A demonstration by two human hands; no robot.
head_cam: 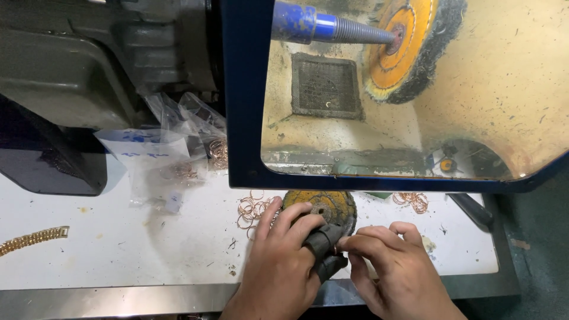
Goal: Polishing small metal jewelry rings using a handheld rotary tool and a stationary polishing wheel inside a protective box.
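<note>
Evidently mid-fitting, left hand clasped a dark worn finger-guard; right hand pinched something tiny beside it, copper-coloured wire rings lying just beyond; aligning probably needed steady fingertips.

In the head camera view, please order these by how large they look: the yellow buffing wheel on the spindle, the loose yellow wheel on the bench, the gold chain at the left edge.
1. Yellow buffing wheel on the spindle, largest.
2. Loose yellow wheel on the bench, partly hidden by the left hand, so unsure.
3. Gold chain, cut off by the edge, looks smallest.
</note>
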